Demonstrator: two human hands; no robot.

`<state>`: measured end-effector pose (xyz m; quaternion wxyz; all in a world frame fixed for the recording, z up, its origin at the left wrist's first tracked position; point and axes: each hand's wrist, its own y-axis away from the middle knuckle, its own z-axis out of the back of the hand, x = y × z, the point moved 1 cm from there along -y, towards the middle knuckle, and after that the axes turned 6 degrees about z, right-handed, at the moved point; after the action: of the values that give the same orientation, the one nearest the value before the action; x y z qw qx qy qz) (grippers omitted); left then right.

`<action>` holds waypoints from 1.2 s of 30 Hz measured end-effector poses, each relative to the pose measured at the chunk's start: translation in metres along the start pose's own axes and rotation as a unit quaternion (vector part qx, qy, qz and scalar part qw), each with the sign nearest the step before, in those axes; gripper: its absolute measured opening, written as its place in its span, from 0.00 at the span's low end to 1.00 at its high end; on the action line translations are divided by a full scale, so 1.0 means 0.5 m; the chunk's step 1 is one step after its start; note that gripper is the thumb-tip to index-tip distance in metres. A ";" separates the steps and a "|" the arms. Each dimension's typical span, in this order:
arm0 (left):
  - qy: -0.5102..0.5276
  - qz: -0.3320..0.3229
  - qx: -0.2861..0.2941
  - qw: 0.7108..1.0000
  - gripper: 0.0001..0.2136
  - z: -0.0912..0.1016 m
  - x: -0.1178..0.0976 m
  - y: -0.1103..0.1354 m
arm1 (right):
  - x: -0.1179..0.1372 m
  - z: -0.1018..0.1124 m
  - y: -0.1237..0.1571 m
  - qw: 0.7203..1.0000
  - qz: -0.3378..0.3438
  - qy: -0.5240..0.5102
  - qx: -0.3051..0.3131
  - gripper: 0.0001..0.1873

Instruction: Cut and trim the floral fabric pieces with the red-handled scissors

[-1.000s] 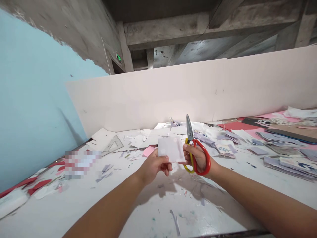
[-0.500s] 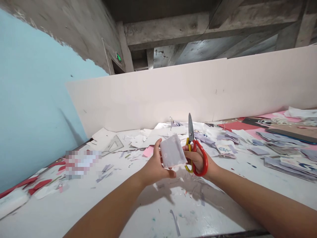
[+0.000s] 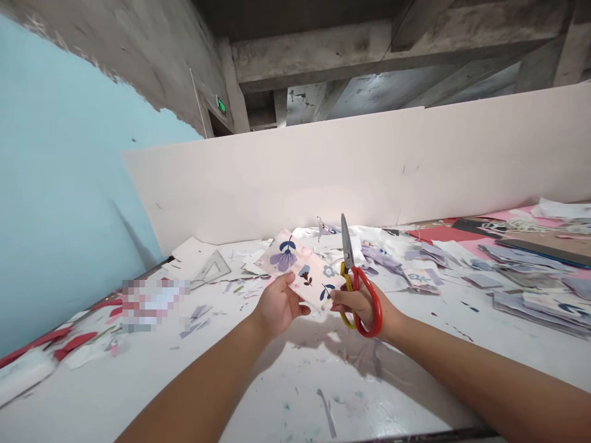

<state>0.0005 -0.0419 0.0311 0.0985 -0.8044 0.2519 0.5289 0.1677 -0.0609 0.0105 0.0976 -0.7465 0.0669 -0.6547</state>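
My left hand (image 3: 276, 306) pinches the near edge of a small sheet of paper (image 3: 302, 269) printed with purple and blue flowers, held flat above the table with the print facing up. My right hand (image 3: 364, 306) is closed round the red and yellow handles of a pair of scissors (image 3: 353, 274), whose closed blades point up and away. The right thumb and fingertips also touch the right edge of the flowered paper. Both hands hover over the white table (image 3: 295, 381).
Paper scraps and cut-offs litter the table. A clear set square (image 3: 211, 269) lies at the back left. Stacks of printed sheets (image 3: 530, 295) and pink card (image 3: 443, 234) lie to the right. A tall pale board (image 3: 369, 166) walls off the back. Red scraps (image 3: 69, 344) lie left.
The paper has been turned over and laid flatter: its plain white back showed before, now its flowered side faces up. Both hands sank slightly.
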 end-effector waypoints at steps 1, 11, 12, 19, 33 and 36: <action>0.009 0.005 0.007 1.000 0.15 0.001 -0.001 -0.001 | 0.000 0.000 0.000 1.000 0.001 0.000 0.010 0.09; 0.023 -0.016 -0.021 0.999 0.17 0.003 0.000 -0.004 | 0.009 0.000 0.006 0.994 0.016 0.066 0.080 0.09; 0.019 -0.036 -0.034 0.999 0.17 0.002 0.001 -0.005 | 0.011 0.000 0.007 0.993 0.017 0.083 0.084 0.09; -0.037 -0.177 -0.115 0.977 0.16 0.013 -0.002 -0.014 | 0.017 -0.003 0.014 0.989 0.031 0.067 0.127 0.20; -0.210 -0.311 -0.298 0.878 0.20 0.034 -0.025 -0.009 | 0.027 -0.013 0.044 0.942 0.051 0.283 0.174 0.33; -0.280 -0.301 -0.316 0.855 0.19 0.030 -0.028 0.001 | 0.024 -0.015 0.046 0.941 0.049 0.284 0.180 0.34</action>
<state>-0.0161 -0.0315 0.0372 0.0595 -0.6463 -0.2216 0.7278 0.1624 -0.0867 0.0177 0.2397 -0.4956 0.0093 -0.8348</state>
